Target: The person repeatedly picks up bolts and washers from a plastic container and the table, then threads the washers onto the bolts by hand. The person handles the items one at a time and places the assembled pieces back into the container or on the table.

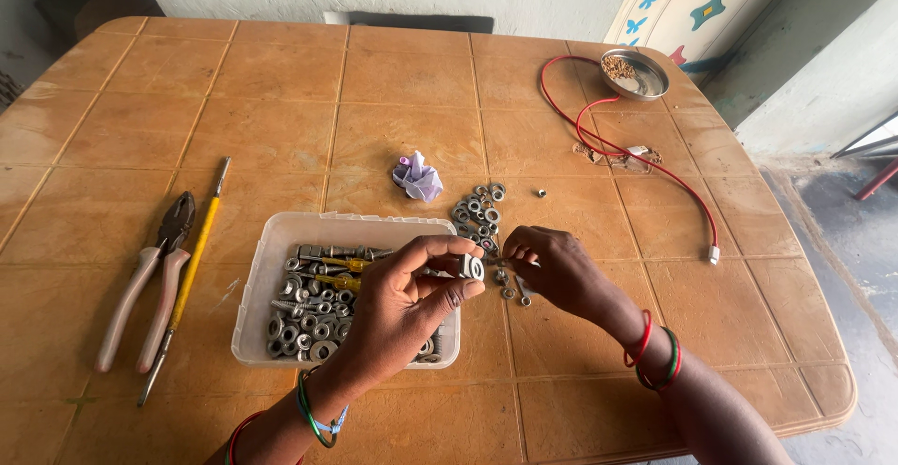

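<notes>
Both hands meet over the table, a nut pinched in the left one.

I see my left hand point(407, 287) pinching a big nut point(471, 266) just right of the plastic box point(281, 240). My right hand point(552, 264) is touching close beside it, fingers curled on something tiny I cannot make out. The box holds bolts and washers. Loose washers point(477, 208) lie just behind my hands.

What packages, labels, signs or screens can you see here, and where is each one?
No labels, signs or screens.
Clear plastic tub: rectangular, under the left hand, holding nuts and bolts.
Metal bowl: round, far right corner.
Crumpled wrapper: lilac and white, mid-table.
</notes>
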